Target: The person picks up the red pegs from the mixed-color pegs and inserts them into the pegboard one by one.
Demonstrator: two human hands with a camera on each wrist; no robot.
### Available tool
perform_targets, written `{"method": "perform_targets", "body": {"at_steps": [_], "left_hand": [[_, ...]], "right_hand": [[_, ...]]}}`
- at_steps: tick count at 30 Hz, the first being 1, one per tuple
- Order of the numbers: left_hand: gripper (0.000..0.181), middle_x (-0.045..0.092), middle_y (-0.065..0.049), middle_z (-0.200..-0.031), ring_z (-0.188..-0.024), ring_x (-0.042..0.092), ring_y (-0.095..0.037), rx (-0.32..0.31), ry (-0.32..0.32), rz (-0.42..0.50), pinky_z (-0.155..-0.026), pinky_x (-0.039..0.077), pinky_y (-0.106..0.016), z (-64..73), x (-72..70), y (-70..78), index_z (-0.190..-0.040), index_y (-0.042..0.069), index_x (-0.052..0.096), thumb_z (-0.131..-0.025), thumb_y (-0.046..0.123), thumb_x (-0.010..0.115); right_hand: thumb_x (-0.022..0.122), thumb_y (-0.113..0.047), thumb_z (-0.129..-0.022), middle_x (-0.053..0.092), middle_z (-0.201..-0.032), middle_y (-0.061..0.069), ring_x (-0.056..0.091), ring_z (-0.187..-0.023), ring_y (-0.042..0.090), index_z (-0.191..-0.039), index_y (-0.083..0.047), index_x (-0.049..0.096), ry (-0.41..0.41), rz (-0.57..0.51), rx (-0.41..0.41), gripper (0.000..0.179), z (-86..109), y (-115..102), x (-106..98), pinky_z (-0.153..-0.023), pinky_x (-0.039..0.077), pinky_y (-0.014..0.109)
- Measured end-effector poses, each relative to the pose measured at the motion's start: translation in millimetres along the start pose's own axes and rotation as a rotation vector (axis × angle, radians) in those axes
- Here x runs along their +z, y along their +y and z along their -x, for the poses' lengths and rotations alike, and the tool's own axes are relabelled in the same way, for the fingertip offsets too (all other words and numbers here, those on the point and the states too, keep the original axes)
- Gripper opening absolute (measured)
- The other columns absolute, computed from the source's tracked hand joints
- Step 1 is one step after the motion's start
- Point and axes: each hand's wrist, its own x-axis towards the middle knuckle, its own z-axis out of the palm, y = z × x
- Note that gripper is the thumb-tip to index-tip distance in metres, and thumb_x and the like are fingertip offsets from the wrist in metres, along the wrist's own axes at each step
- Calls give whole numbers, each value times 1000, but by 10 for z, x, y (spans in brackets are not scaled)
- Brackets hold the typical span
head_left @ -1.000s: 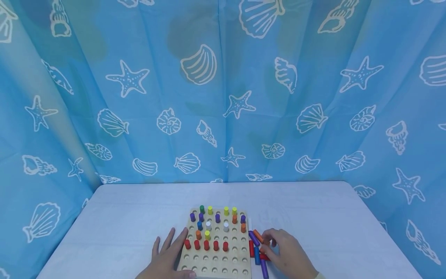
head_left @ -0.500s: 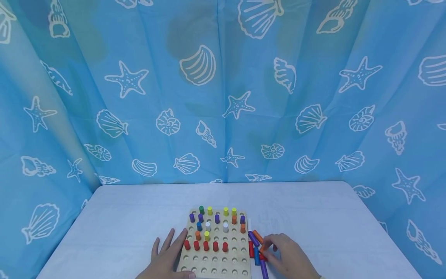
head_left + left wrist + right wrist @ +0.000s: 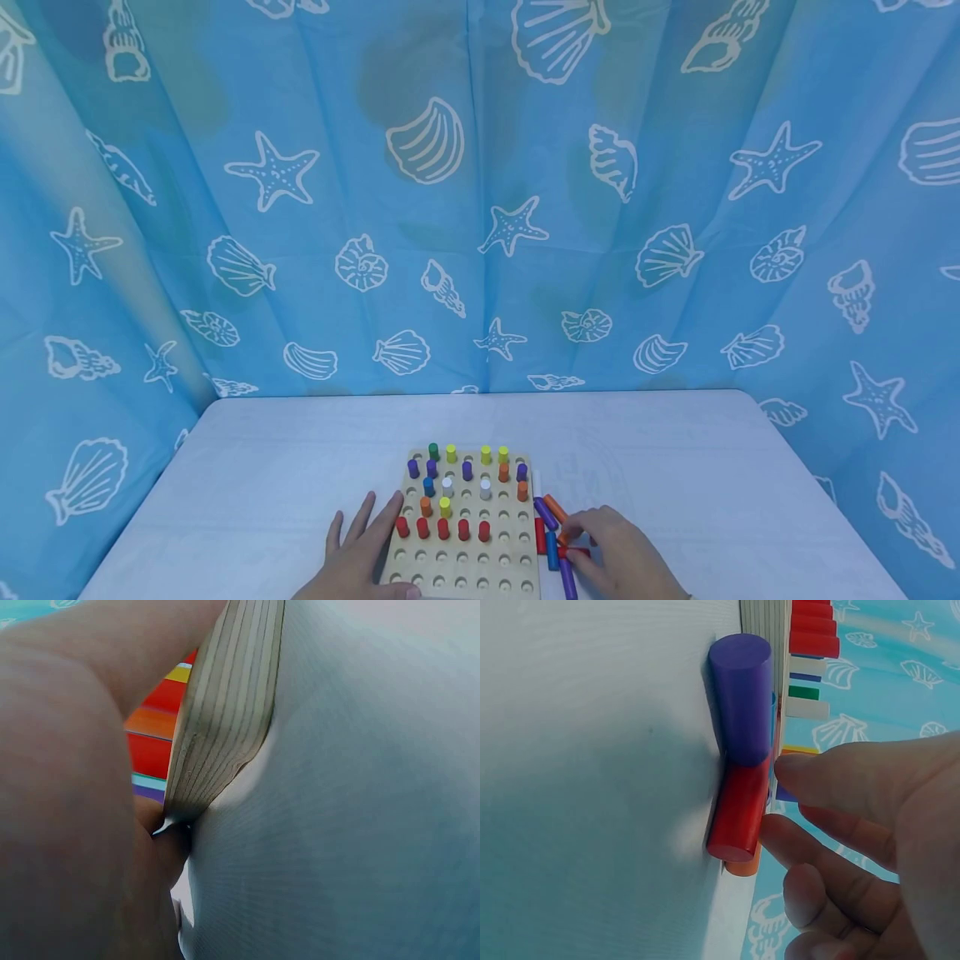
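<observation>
A light wooden pegboard (image 3: pixel 450 571) with rows of round holes lies on the table. My left hand (image 3: pixel 358 557) rests at its left side, fingers spread, thumb at the near-left corner; in the left wrist view the board's layered edge (image 3: pixel 229 705) shows beside the fingers. My right hand (image 3: pixel 622 550) is over loose pegs to the right of the board. Its thumb and forefinger stand apart, close to a red peg (image 3: pixel 739 814) and an orange peg (image 3: pixel 564 539). A purple peg (image 3: pixel 742 697) touches the red one. Whether the fingertips touch a peg is hard to see.
Standing pegs fill some holes, including a row of red pegs (image 3: pixel 443 529). By the board's right edge lie a blue peg (image 3: pixel 552 552), another red peg (image 3: pixel 541 536), and further purple, orange and white ones. A blue shell-print curtain (image 3: pixel 480 208) hangs behind the table.
My right thumb and fingers have shifted slightly down and left among the loose pegs, showing more of the lying red peg. My left hand and the standing pegs stay as they were.
</observation>
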Motion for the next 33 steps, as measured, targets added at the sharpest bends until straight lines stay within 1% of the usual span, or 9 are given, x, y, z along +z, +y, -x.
{"method": "perform_targets", "body": {"at_steps": [7,12,16,21,27,33], "left_hand": [[112,28,-16,-163,-151,0,-48,-3,-5,8,-111,-13,-74,13,-15,23,-162,12,20,-79,63,76],[113,28,-17,-163,-151,0,-48,-4,-6,8,-111,-13,-73,24,-23,34,-162,11,19,-79,63,76],[113,27,-17,-163,-151,0,-47,-17,-12,6,-111,-14,-73,22,-25,46,-162,11,19,-79,64,75],[113,27,-16,-163,-151,-2,-47,-35,-20,6,-111,-15,-72,11,-22,51,-161,11,20,-79,66,74],[112,28,-15,-163,-152,-3,-46,-36,-22,11,-112,-15,-71,-10,-8,31,-162,13,20,-79,68,72],[112,26,-15,-164,-152,-4,-46,-30,-23,30,-112,-16,-70,7,-15,37,-162,13,19,-79,67,72]], "right_hand": [[80,-26,-88,60,-88,-11,52,-78,8,-103,-20,72,-4,19,-5,18,-8,6,8,-68,51,30],[79,-26,-88,60,-88,-11,54,-79,8,-102,-20,72,-24,20,5,17,-12,-9,15,-72,54,34],[80,-24,-87,60,-87,-9,55,-80,10,-101,-20,72,-54,14,44,16,-15,-24,16,-77,57,39],[82,-22,-85,60,-86,-7,55,-78,11,-100,-20,72,-89,35,86,18,-26,-40,30,-80,57,42],[83,-21,-84,59,-84,-6,54,-76,12,-101,-20,72,-101,60,84,20,-38,-38,35,-79,57,42],[82,-22,-85,58,-84,-7,52,-75,12,-102,-20,72,-114,72,60,19,-40,-24,21,-77,56,39]]}}
